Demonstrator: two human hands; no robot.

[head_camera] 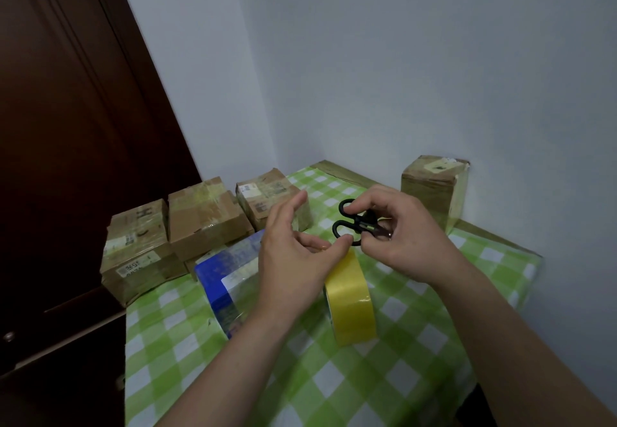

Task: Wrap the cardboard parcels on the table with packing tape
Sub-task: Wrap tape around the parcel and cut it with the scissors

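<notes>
1. the right hand [400, 236] is raised over the middle of the tabletop [334, 380], its fingers curled round the blade end of a pair of black scissors [350, 223]. the two handle loops point left, toward the other hand.
2. the left hand [293, 259] is just beside it, forefinger lifted and fairly straight, thumb tip touching the lower handle loop. its other fingers are bent toward the palm.
3. a yellow tape roll [350, 303] stands on edge directly under the left hand, its top tucked beneath the thumb. i cannot tell whether the hidden fingers grip the roll, or whether it rests on the cloth.
4. a blue parcel [217, 279] with shiny clear tape on it lies on the tabletop left of the roll, partly covered by the left wrist.
5. three cardboard parcels [203, 216] sit in a row along the far left edge of the tabletop, close together, all showing labels and glossy tape.
6. a fourth, taller cardboard box [434, 189] stands upright at the far right, against the wall [400, 59].
7. a green and white checked cloth covers the tabletop.
8. a dark brown door [66, 126] fills the left side of the view.
</notes>
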